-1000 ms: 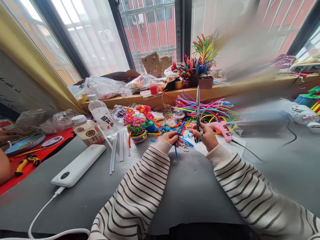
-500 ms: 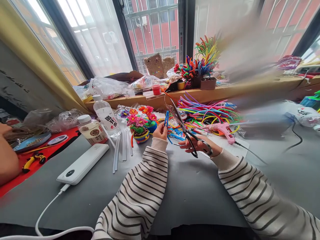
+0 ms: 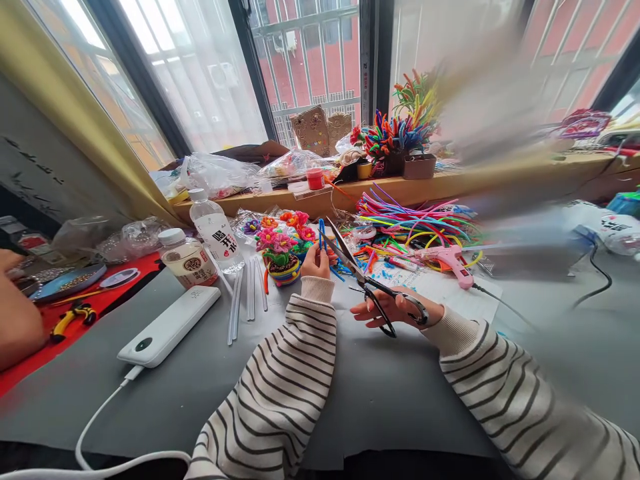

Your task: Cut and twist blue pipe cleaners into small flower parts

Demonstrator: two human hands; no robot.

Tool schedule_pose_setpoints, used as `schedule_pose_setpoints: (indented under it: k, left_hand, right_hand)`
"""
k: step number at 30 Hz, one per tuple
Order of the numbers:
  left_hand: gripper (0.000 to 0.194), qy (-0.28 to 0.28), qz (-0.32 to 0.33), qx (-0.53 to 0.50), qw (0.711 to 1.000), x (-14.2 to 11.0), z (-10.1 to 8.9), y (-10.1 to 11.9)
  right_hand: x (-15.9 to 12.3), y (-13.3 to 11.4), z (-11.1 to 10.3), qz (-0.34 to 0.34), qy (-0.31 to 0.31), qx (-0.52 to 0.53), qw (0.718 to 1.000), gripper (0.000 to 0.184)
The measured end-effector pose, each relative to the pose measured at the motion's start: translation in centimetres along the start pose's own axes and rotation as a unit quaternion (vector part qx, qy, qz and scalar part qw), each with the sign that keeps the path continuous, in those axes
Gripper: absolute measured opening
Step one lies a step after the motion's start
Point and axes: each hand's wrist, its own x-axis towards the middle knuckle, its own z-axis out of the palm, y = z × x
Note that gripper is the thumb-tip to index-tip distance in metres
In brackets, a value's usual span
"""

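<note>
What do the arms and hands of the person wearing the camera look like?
The left sleeve and right sleeve are cream with thin dark stripes, ending in plain beige ribbed cuffs. The left hand and right hand are bare, without gloves.

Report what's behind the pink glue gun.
Behind the pink glue gun, a loose heap of multicolored pipe cleaners is visible. Whatever the gun's body directly covers cannot be seen.

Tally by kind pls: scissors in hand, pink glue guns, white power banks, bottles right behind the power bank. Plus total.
Scissors, in the right hand: 1
Pink glue gun: 1
White power bank: 1
Short bottle and tall bottle behind it: 2
Total: 5
</note>
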Motion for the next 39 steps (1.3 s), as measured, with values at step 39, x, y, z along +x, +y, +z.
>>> schedule_pose_setpoints:
  k: [39]
  left_hand:
    - [0.023,-0.134,0.085,0.007,0.987,-0.3,0.6,-2.4]
  right_hand:
    - [0.0,-0.2,-0.3,-0.041,0.09,0.034,0.994,0.038]
